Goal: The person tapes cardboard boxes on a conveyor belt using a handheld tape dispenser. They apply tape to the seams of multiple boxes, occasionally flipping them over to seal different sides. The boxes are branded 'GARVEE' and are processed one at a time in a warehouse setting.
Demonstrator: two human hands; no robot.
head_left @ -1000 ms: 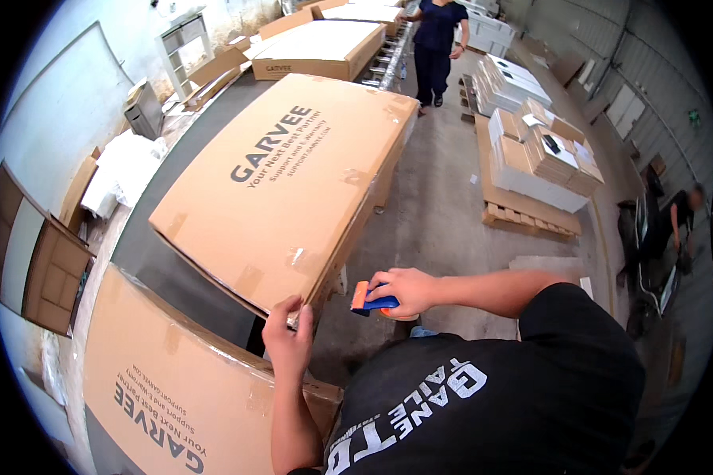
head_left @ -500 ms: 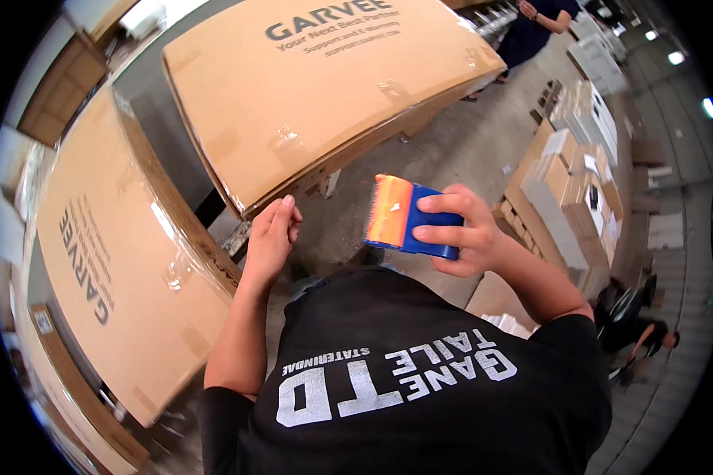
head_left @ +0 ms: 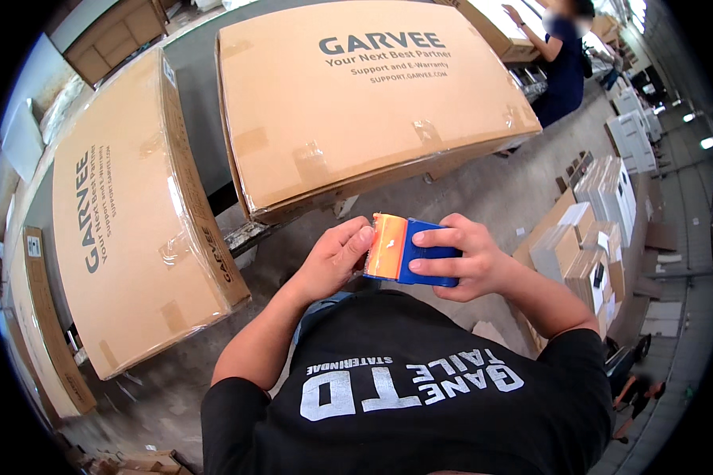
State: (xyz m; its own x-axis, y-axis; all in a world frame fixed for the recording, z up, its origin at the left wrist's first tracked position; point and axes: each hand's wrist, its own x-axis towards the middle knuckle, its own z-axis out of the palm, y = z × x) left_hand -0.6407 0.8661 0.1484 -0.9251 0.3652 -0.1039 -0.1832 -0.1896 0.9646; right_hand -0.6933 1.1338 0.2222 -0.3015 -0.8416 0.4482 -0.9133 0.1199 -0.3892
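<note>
Your right grip (head_left: 477, 260) is clamped on the blue half of an orange-and-blue plastic tape dispenser (head_left: 390, 252). Your left grip (head_left: 337, 257) meets its orange edge, can't tell if pinching.

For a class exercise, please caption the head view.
Right hand grips a blue-orange tape dispenser, left hand at its edge, near cardboard boxes.

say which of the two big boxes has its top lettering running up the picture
The left big box: its dark lettering climbs from bottom to top. On the central big box, it reads roughly level across.
</note>
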